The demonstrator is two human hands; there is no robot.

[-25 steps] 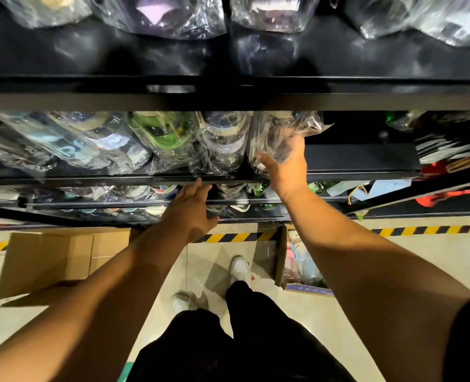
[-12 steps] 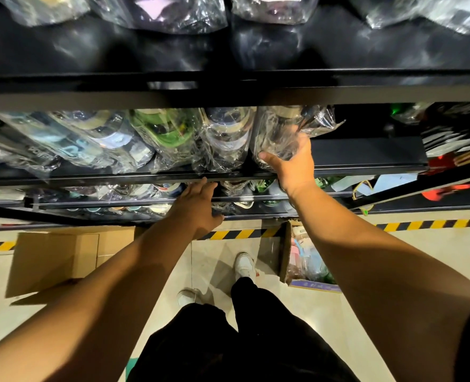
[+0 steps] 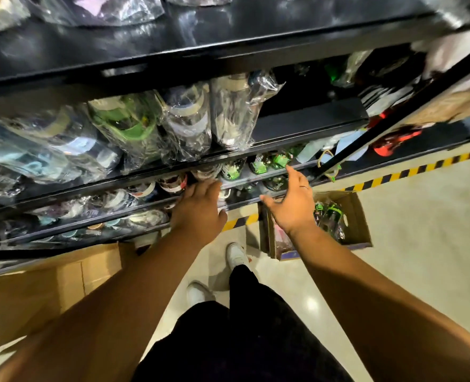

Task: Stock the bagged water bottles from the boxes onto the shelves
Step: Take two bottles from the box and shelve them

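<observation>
A row of bagged water bottles lies on the black middle shelf [image 3: 311,125]; the rightmost bagged bottle [image 3: 236,111] stands free at the row's end, beside a green-lidded one [image 3: 129,125]. My right hand [image 3: 291,199] hovers below that shelf with fingers spread, holding nothing. My left hand [image 3: 198,210] has its fingers extended toward the edge of a lower shelf [image 3: 145,205], also empty. An open cardboard box [image 3: 358,216] with more bagged bottles [image 3: 330,219] sits on the floor at the right.
Another cardboard box [image 3: 43,293] lies on the floor at the left. Lower shelves hold several more bottles. A yellow-black striped line [image 3: 394,176] runs along the floor by the shelving. My legs and white shoes [image 3: 236,255] stand between the boxes.
My right hand let go of the rightmost bagged bottle on the middle shelf and dropped down and back. The camera tilted and swung right, bringing the right-hand box into view.
</observation>
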